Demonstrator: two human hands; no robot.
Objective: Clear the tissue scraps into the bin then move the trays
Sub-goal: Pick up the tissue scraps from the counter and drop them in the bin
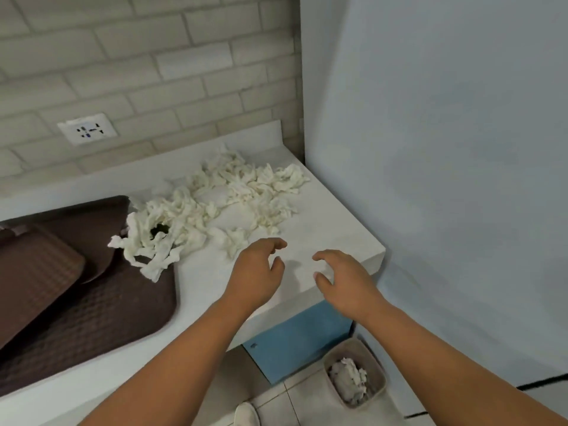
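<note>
A heap of white tissue scraps [227, 198] lies on the white counter [322, 229], spreading from the back corner onto the brown trays. Two brown trays [92, 299] lie stacked on the counter's left; the upper, lighter tray [33, 272] sits askew. A small beige bin [353, 373] stands on the floor below the counter's end, holding some tissue. My left hand [258, 272] and my right hand [341, 278] hover over the counter's front right, just short of the heap, fingers loosely curled and holding nothing.
A pale blue wall [445, 149] closes the counter's right side. A brick-tile wall with a socket [87, 129] runs behind. A blue cabinet front [301, 339] sits under the counter. A black cable [538, 382] crosses the floor right of the bin.
</note>
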